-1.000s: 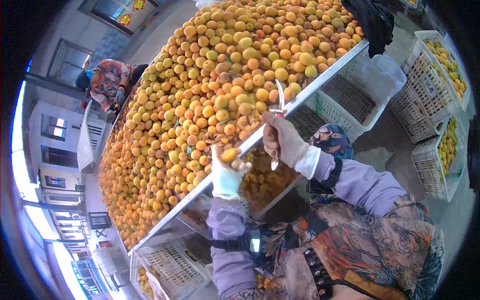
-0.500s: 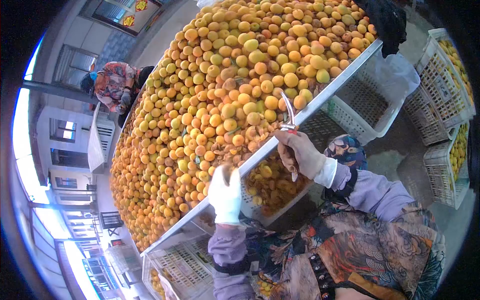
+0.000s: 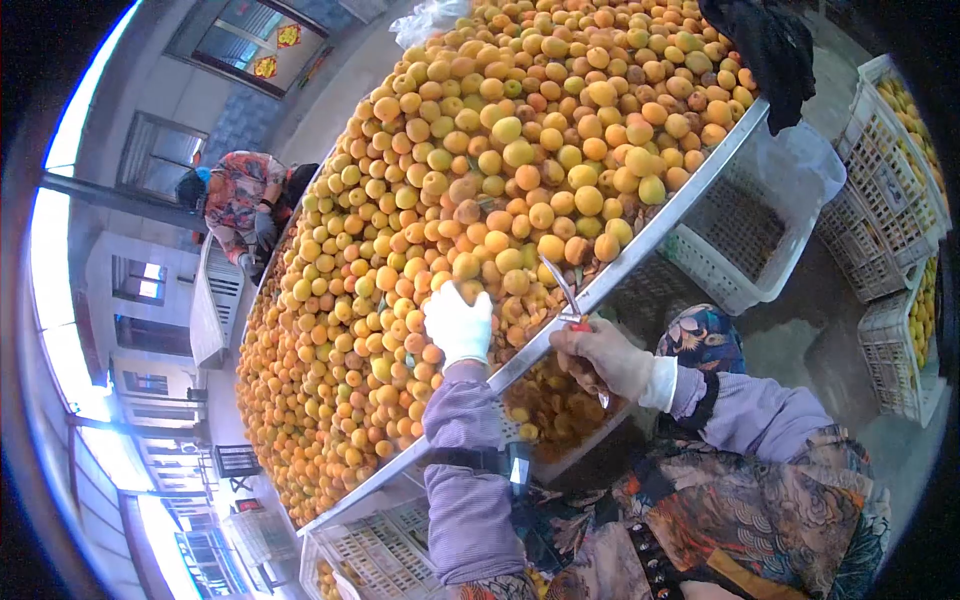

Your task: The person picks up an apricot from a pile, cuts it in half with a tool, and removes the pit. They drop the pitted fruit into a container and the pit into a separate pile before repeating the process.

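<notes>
A great heap of apricots (image 3: 400,240) lies on a metal-edged table. My left hand (image 3: 458,325), in a white glove, is at the near side of the heap. Its thumb and fingers curl about an apricot (image 3: 470,291), largely hidden by the glove. Over the metal rim (image 3: 640,235), my gloved right hand (image 3: 608,358) grips a pair of pruning shears (image 3: 566,285) with a red part near the pivot. Their blades point up toward the fruit, and a metal end shows below the hand. Halved apricots lie on the heap close to the blades.
Below the rim, a crate (image 3: 565,405) holds cut apricot pieces. A white crate (image 3: 735,245) with plastic lining stands to the right, near stacked crates (image 3: 890,215) of fruit. Another crate (image 3: 380,550) sits at lower left. Across the heap, a person (image 3: 240,200) works in patterned clothes.
My left hand has moved up from the rim onto the apricots. My right hand, with the shears, sits slightly lower in view. The whole view has shifted a little.
</notes>
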A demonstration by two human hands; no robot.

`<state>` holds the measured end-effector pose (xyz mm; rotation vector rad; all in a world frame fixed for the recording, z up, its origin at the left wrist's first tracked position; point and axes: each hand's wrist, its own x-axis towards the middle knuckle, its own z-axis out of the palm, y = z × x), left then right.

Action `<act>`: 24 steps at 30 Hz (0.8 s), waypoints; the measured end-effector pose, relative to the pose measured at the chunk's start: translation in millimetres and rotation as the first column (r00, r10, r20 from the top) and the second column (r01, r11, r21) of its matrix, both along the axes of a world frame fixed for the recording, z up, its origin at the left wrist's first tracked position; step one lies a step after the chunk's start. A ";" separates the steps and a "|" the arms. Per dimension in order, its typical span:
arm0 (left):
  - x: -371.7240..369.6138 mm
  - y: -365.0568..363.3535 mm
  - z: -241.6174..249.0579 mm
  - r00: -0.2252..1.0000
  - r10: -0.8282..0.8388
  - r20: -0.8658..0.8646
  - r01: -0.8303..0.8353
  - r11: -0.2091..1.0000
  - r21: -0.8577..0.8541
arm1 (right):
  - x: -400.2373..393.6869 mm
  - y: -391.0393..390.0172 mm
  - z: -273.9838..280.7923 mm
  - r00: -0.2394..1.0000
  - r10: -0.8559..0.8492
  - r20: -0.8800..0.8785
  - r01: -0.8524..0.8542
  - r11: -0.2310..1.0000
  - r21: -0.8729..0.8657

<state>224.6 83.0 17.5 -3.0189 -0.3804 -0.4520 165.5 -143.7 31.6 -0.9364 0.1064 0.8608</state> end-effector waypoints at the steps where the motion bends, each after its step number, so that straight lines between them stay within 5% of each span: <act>1: -2.2 2.7 -0.5 0.999 -0.008 0.038 0.012 0.993 -0.115 | -1.1 5.5 -4.5 0.998 -0.057 -0.013 0.057 0.997 0.045; 8: -20.5 -2.0 19.0 0.989 0.040 0.140 0.034 0.871 -0.490 | -3.0 3.7 -0.1 0.998 -0.061 0.026 0.062 0.998 -0.032; 10: -27.4 -0.8 22.8 0.956 0.058 0.286 0.178 0.661 -0.729 | -4.7 1.6 1.0 0.999 0.029 0.044 -0.027 0.998 -0.056; 12: -41.3 -1.9 31.8 0.879 0.003 0.476 0.403 0.529 -0.747 | -9.5 11.9 -12.4 0.974 0.016 0.227 0.010 0.994 -0.111; 15: -83.3 -11.6 55.5 0.951 0.115 0.288 0.303 -0.147 -0.941 | -12.0 12.6 -10.9 0.955 0.086 0.282 -0.054 0.991 -0.122; 18: -124.2 -21.2 45.6 0.952 0.103 0.288 0.306 -0.275 -0.912 | -19.3 11.2 -20.2 0.905 0.195 0.377 -0.160 0.980 -0.122; 19: -136.0 -25.0 42.2 0.949 0.114 0.295 0.313 -0.472 -0.824 | -24.1 10.6 -18.3 0.871 0.235 0.431 -0.213 0.972 -0.097; 23: -175.1 -38.6 27.7 0.968 0.098 0.230 0.244 -0.572 -0.783 | -47.2 8.8 -10.7 0.846 0.372 0.381 -0.371 0.925 -0.082; 24: -181.4 -44.3 26.3 0.970 0.114 0.214 0.242 -0.518 -0.820 | -52.4 7.7 -5.3 0.838 0.423 0.346 -0.420 0.903 -0.086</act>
